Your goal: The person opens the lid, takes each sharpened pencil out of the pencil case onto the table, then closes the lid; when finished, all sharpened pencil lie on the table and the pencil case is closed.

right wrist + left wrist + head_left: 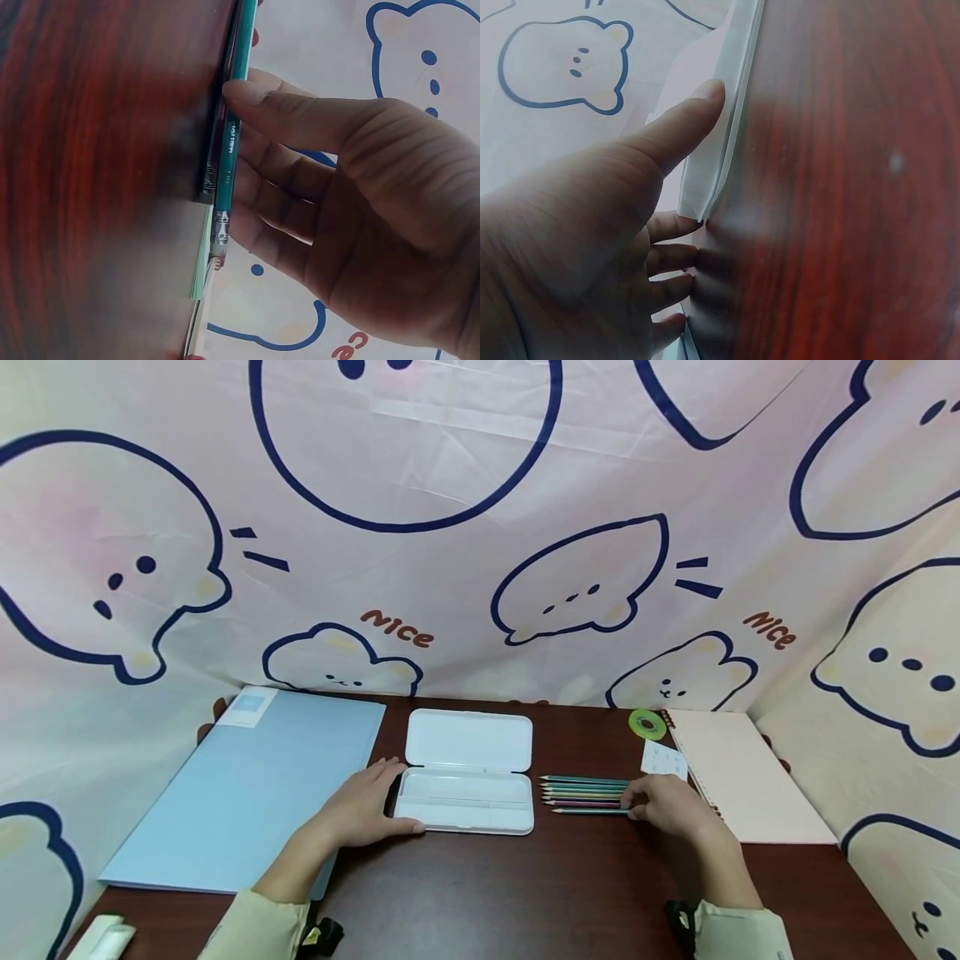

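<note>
An open white pencil case [465, 817] lies on the table, its lid [468, 740] tipped back away from the person. My left hand [365, 807] spans the case's left end, thumb along the front wall and extended fingers by the left side; the thumb [679, 127] touches the wall in the left wrist view. Between thumb and fingers, my right hand [670, 802] pinches a green pencil [231, 161] near its eraser end. Just beyond it several pencils [581, 786] lie side by side, their tips towards the case.
A large light-blue folder [262, 785] lies left. To the right are a spiral pad [750, 777], a small white card [663, 759] and a green roll of tape [647, 724]. White objects [105, 937] sit at the front left corner. A printed cloth [450, 568] hangs behind.
</note>
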Action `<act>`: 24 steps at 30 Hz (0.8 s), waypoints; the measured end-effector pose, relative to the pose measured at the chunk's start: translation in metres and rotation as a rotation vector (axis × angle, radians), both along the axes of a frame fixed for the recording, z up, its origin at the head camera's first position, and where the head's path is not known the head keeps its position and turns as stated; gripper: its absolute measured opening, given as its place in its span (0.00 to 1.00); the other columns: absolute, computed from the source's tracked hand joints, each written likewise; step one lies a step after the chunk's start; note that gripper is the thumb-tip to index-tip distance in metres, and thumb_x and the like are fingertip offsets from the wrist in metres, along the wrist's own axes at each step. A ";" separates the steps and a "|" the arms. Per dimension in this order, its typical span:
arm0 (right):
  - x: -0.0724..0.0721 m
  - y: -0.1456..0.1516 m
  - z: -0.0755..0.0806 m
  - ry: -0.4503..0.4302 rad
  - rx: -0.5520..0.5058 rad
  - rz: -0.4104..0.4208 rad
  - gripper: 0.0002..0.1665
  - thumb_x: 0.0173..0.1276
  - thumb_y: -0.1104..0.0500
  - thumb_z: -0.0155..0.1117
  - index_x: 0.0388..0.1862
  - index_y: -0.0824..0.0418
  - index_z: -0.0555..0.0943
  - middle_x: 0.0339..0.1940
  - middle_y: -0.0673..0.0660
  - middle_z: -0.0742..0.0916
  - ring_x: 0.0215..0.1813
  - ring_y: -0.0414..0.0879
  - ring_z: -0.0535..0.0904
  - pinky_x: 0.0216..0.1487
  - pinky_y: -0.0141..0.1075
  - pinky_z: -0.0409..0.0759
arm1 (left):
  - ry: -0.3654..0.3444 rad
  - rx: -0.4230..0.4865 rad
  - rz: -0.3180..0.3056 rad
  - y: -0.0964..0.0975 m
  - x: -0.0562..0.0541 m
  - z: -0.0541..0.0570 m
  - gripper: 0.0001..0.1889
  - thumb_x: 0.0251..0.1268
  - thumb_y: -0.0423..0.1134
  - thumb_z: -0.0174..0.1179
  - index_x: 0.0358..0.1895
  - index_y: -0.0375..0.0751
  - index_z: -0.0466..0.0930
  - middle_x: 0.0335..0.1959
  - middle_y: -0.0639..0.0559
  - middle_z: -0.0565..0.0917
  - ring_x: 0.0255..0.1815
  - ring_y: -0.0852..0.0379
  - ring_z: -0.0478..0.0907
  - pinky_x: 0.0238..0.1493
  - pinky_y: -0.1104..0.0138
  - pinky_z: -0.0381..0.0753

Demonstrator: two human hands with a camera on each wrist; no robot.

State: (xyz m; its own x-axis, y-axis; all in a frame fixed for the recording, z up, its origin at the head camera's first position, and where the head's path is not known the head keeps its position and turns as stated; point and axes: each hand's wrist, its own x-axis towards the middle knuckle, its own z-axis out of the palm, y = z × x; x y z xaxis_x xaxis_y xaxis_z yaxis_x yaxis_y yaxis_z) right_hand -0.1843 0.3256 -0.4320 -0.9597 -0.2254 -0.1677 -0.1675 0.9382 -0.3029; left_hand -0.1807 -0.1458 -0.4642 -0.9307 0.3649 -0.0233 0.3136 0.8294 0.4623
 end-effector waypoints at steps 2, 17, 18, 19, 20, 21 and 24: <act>0.000 0.000 0.000 0.001 -0.001 -0.001 0.10 0.63 0.66 0.70 0.31 0.49 0.85 0.32 0.46 0.85 0.36 0.44 0.74 0.38 0.40 0.75 | -0.001 -0.002 0.000 0.000 0.000 0.000 0.53 0.49 0.70 0.71 0.73 0.37 0.67 0.75 0.33 0.68 0.77 0.32 0.62 0.72 0.38 0.65; -0.003 -0.001 -0.006 0.036 0.017 0.003 0.11 0.63 0.67 0.69 0.31 0.51 0.81 0.25 0.47 0.79 0.31 0.44 0.72 0.36 0.39 0.72 | -0.014 -0.001 -0.002 0.001 -0.002 0.000 0.53 0.50 0.70 0.70 0.73 0.37 0.66 0.76 0.34 0.66 0.78 0.33 0.61 0.73 0.39 0.64; -0.003 -0.001 -0.006 0.037 0.021 0.000 0.10 0.63 0.67 0.69 0.31 0.52 0.81 0.25 0.47 0.79 0.31 0.44 0.72 0.36 0.39 0.72 | -0.011 0.000 -0.003 0.001 -0.002 0.000 0.54 0.50 0.70 0.70 0.73 0.37 0.66 0.76 0.34 0.67 0.78 0.32 0.61 0.73 0.38 0.64; -0.004 -0.001 -0.006 0.037 0.024 -0.003 0.09 0.63 0.67 0.69 0.32 0.53 0.81 0.25 0.48 0.79 0.31 0.44 0.72 0.36 0.39 0.72 | -0.011 0.002 -0.003 0.001 -0.002 0.000 0.54 0.50 0.70 0.70 0.73 0.37 0.66 0.76 0.34 0.67 0.78 0.32 0.61 0.73 0.38 0.64; -0.004 -0.001 -0.006 0.035 0.026 -0.005 0.09 0.64 0.67 0.69 0.32 0.54 0.81 0.25 0.48 0.79 0.31 0.44 0.72 0.36 0.39 0.72 | -0.007 0.002 -0.005 0.001 -0.002 0.000 0.54 0.50 0.70 0.70 0.73 0.37 0.66 0.76 0.33 0.67 0.77 0.32 0.62 0.73 0.38 0.64; -0.004 -0.001 -0.006 0.032 0.030 -0.007 0.08 0.64 0.66 0.69 0.33 0.54 0.81 0.25 0.48 0.79 0.31 0.44 0.72 0.36 0.39 0.72 | -0.008 0.004 -0.004 0.000 -0.002 -0.001 0.54 0.50 0.70 0.70 0.73 0.37 0.67 0.76 0.33 0.67 0.77 0.32 0.61 0.73 0.38 0.64; -0.005 -0.001 -0.006 0.022 0.033 -0.014 0.06 0.65 0.66 0.69 0.34 0.56 0.81 0.25 0.49 0.79 0.31 0.44 0.72 0.36 0.39 0.72 | -0.008 0.001 -0.003 0.000 -0.002 -0.002 0.54 0.50 0.70 0.70 0.73 0.37 0.67 0.76 0.33 0.67 0.77 0.32 0.61 0.73 0.38 0.64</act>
State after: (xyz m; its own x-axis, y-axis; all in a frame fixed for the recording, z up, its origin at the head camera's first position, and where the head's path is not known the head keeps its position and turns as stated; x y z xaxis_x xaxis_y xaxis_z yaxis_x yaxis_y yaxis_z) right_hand -0.1889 0.3248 -0.4377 -0.9661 -0.2070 -0.1540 -0.1609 0.9499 -0.2678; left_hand -0.1828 -0.1463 -0.4659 -0.9294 0.3677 -0.0303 0.3124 0.8280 0.4657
